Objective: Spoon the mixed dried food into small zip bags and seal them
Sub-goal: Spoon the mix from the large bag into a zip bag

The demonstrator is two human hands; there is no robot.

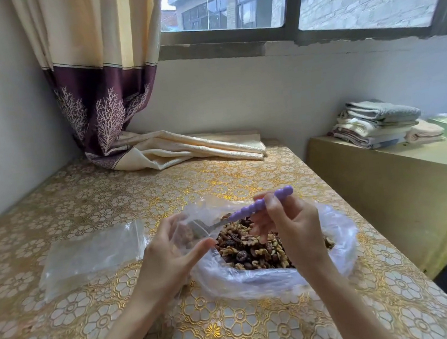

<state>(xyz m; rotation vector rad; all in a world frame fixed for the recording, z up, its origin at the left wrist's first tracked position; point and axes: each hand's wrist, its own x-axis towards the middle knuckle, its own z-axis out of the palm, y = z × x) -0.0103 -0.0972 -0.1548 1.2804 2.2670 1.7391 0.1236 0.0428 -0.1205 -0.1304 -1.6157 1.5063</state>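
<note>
A large clear plastic bag (pixel 340 245) lies open on the table, full of mixed dried food (pixel 253 250): walnuts and raisins. My right hand (pixel 289 225) grips the purple beaded handle of a spoon (pixel 250 209). The spoon's metal bowl reaches left into a small zip bag (pixel 187 230). My left hand (pixel 170 255) holds that small bag open, just left of the big bag. A few pieces of food show inside it.
A pile of empty clear zip bags (pixel 89 256) lies flat to the left. A curtain end (pixel 188 148) rests on the far side of the gold floral tablecloth (pixel 231 328). Folded towels (pixel 375 123) sit on a cabinet at the right.
</note>
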